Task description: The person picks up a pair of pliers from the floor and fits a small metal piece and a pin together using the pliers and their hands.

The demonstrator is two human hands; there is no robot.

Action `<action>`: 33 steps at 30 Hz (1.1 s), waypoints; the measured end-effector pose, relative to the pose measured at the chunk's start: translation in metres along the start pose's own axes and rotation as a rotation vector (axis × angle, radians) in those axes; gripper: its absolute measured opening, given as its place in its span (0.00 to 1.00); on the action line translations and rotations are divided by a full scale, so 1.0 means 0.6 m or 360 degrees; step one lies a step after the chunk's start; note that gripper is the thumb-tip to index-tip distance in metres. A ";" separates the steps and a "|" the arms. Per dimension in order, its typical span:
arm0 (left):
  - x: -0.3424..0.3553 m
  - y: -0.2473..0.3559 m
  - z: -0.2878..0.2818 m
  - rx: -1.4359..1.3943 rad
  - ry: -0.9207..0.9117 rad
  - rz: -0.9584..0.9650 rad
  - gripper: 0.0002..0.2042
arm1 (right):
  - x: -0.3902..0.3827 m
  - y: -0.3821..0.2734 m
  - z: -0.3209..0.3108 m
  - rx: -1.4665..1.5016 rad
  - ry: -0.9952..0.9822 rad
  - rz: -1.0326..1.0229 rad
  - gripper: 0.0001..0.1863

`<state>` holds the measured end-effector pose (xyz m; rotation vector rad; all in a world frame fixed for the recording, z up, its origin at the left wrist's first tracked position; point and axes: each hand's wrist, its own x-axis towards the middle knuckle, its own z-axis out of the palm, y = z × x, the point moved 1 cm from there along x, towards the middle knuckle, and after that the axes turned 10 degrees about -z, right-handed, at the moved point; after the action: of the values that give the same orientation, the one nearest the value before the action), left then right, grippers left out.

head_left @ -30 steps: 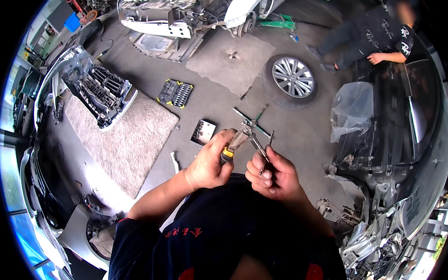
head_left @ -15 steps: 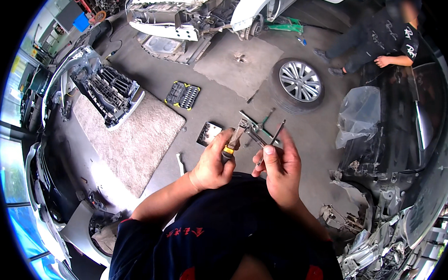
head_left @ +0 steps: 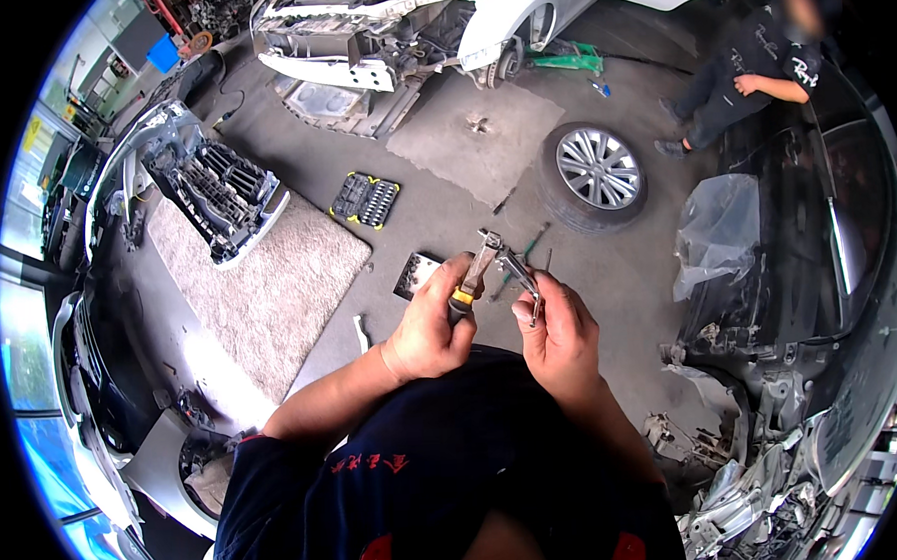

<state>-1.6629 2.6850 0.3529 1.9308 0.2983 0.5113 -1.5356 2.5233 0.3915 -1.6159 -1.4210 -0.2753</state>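
Observation:
My left hand (head_left: pixel 432 321) is closed around the black-and-yellow grip of a pliers-like metal tool (head_left: pixel 482 262), whose head points up and away from me. My right hand (head_left: pixel 561 333) pinches a slim metal arm (head_left: pixel 519 276) that slants down from near that head; whether the two pieces are joined is unclear. A thin dark rod (head_left: pixel 550 260) pokes up past my right fingers, its lower end hidden. Beyond my hands, a green cross-shaped wrench (head_left: pixel 537 240) lies on the floor, partly covered by them. Left of it sits a small open box (head_left: pixel 423 271) with dark small parts.
A wheel (head_left: pixel 598 168) lies flat ahead on the right. An open socket set (head_left: pixel 365 199) and a carpet (head_left: pixel 307 256) bearing a car front part are left. A stripped white car (head_left: pixel 369 68) stands ahead; another person (head_left: pixel 750 82) is far right, beside a dark car body (head_left: pixel 798 255).
My right fingers have closed in on the metal arm, and the dark rod held across them has swung more upright. The left hand keeps its hold. The other person's arm has shifted.

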 end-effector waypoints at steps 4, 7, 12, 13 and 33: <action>-0.003 0.006 -0.001 0.0044 0.0000 0.0022 0.33 | -0.005 0.009 0.001 0.0004 0.0043 -0.0064 0.16; -0.006 -0.001 -0.004 0.0067 -0.0019 0.0021 0.33 | -0.008 0.007 0.006 0.0597 0.0041 0.0439 0.16; 0.006 0.000 -0.028 0.0223 -0.0098 0.0387 0.36 | -0.031 0.023 0.033 0.3000 -0.0090 0.1586 0.31; 0.011 0.003 -0.035 0.0220 -0.0105 0.0384 0.36 | -0.033 0.024 0.039 0.3601 -0.0232 0.1584 0.31; -0.012 -0.026 -0.022 0.0021 -0.0043 -0.0027 0.34 | -0.022 -0.024 0.029 0.1493 0.0077 0.0990 0.36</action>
<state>-1.6754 2.6989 0.3419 1.9449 0.3009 0.4730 -1.5592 2.5260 0.3798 -1.1374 -0.7359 0.6273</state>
